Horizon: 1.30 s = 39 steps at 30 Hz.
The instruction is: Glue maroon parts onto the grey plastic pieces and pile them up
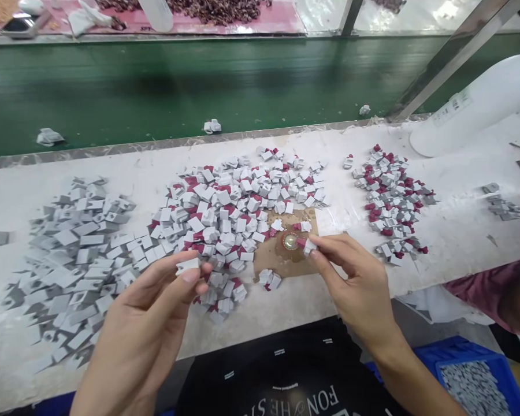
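Note:
My left hand pinches a small light-grey plastic block between thumb and fingers, in front of the middle pile. Between the thumb and fingertips of my right hand is a small white-and-dark-red plastic piece, its red end pointing left. Just left of that piece, a small round dish with a shiny middle sits on a brown cardboard sheet. A pile of white-and-red pieces spreads behind my hands. Plain grey blocks lie heaped to the left.
A green conveyor belt runs behind the worktable. Another heap of white-and-red pieces lies right, near a white bottle and a slanted metal post. A blue crate of grey pieces stands lower right, below another person's sleeve.

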{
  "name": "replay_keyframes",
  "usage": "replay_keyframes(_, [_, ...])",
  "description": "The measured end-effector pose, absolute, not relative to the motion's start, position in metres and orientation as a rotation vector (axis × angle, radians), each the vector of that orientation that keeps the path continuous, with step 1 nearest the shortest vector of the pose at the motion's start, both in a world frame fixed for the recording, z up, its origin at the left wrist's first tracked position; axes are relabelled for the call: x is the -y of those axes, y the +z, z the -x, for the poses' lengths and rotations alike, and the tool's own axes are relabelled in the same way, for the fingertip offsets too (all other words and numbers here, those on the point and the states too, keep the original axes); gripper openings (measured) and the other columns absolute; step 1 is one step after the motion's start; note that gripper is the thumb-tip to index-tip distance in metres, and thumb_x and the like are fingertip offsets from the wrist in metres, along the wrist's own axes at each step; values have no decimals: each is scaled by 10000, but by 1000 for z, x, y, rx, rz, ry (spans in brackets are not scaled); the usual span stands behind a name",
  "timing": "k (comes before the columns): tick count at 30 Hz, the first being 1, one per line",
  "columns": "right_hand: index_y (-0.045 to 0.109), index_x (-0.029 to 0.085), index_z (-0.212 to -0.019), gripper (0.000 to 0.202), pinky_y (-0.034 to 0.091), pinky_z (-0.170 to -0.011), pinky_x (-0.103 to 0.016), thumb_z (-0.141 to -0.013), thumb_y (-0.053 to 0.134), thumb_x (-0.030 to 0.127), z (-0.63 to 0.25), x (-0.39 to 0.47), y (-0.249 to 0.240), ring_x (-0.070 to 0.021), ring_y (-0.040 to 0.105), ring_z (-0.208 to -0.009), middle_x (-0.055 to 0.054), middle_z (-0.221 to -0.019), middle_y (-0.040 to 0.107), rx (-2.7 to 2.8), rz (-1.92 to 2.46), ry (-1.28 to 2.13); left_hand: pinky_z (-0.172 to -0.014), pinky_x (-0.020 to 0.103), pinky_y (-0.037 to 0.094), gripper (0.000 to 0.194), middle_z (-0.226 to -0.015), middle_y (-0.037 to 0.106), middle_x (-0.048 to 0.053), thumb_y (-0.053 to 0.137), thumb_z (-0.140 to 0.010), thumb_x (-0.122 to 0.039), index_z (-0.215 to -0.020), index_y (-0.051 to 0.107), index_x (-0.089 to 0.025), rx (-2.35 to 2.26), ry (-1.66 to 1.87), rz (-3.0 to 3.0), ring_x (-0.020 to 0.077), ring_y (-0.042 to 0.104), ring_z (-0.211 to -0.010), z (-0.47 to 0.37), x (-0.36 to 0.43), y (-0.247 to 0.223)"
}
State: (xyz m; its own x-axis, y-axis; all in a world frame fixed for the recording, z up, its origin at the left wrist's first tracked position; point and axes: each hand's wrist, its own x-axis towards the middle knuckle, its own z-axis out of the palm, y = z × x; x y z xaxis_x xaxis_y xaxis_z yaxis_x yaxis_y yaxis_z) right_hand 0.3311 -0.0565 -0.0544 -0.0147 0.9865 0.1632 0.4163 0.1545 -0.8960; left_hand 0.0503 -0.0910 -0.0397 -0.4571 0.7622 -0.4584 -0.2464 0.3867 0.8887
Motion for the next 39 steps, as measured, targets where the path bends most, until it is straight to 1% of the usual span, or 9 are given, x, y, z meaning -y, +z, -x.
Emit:
replay_keyframes(3, [866, 222, -1286, 250, 710, -824, -305, -1109, 712, 138, -329, 53, -54, -195, 834, -990, -63, -1119, 849, 1702, 1358, 777, -624, 176, 642, 495, -741, 781, -13, 1140, -666, -486, -1071, 933, -290, -1638, 1216, -542, 131, 676, -658, -52, 89, -41])
replay_keyframes(5, [856, 196, -1289, 248, 707, -820, -302, -1106, 709, 117, -327, 51, -54, -199, 837, -996, -71, -1127, 849, 1753, 1346, 748, -621, 192, 625, 477, -711, 738, -30, 1139, -672, -483, -1063, 922, -317, -1645, 1236, -576, 136, 658, -671, -55, 89, -43])
replay_keyframes(8, [851, 181, -1279, 242, 706, -831, -304, -1099, 711, 99, -325, 50, -54, -201, 836, -987, -73, -1110, 846, 1784, 1346, 705, -687, 220, 648, 413, -872, 804, -12, 1128, -702, -459, -1027, 914, -322, -1661, 1246, -652, 170, 727, -803, -58, 92, -48])
replay_keyframes(10, [851, 181, -1269, 240, 705, -819, -307, -1099, 704, 97, -325, 49, -54, -204, 835, -975, -73, -1099, 844, 1792, 1353, 689, -714, 225, 651, 394, -988, 841, 8, 1090, -773, -466, -1102, 921, -331, -1646, 1179, -735, 189, 758, -876, -61, 94, -51])
replay_keyframes(14, [863, 185, -1247, 230, 708, -816, -324, -1093, 708, 110, -326, 46, -49, -207, 829, -959, -73, -1076, 841, 1805, 1376, 703, -687, 202, 618, 344, -1043, 854, 34, 1007, -893, -476, -1189, 920, -325, -1555, 1056, -864, 166, 743, -834, -72, 90, -50])
replay_keyframes(22, [911, 347, -1262, 244, 722, -923, -299, -1088, 789, 227, -326, 47, -41, -190, 839, -1073, -18, -1119, 855, 1302, 1248, 1158, -704, 239, 665, 183, -935, 847, 26, 947, -963, -415, -1093, 911, -291, -1312, 993, -934, 175, 774, -794, -109, 55, -36])
replay_keyframes(26, [933, 361, -1223, 221, 738, -941, -321, -1081, 814, 241, -326, 47, -44, -202, 847, -1089, -24, -1143, 860, 1131, 1107, 1358, -751, 214, 667, 130, -968, 870, 5, 912, -1009, -379, -1122, 908, -316, -1208, 984, -938, 153, 798, -828, -120, 48, -37])
replay_keyframes(34, [943, 357, -1216, 225, 717, -932, -305, -1067, 827, 235, -330, 49, -43, -197, 833, -1078, -34, -1132, 857, 1178, 1140, 1349, -759, 208, 673, 110, -963, 879, -1, 902, -1016, -341, -1122, 913, -315, -1150, 990, -947, 150, 811, -828, -127, 47, -39])
replay_keyframes(39, [936, 382, -1237, 274, 687, -776, -318, -1053, 831, 208, -334, 48, -38, -198, 790, -957, -35, -1042, 827, 1349, 1172, 1296, -690, 255, 674, 102, -954, 874, 34, 935, -965, -325, -1054, 912, -280, -1179, 968, -973, 210, 831, -848, -125, 45, -36])
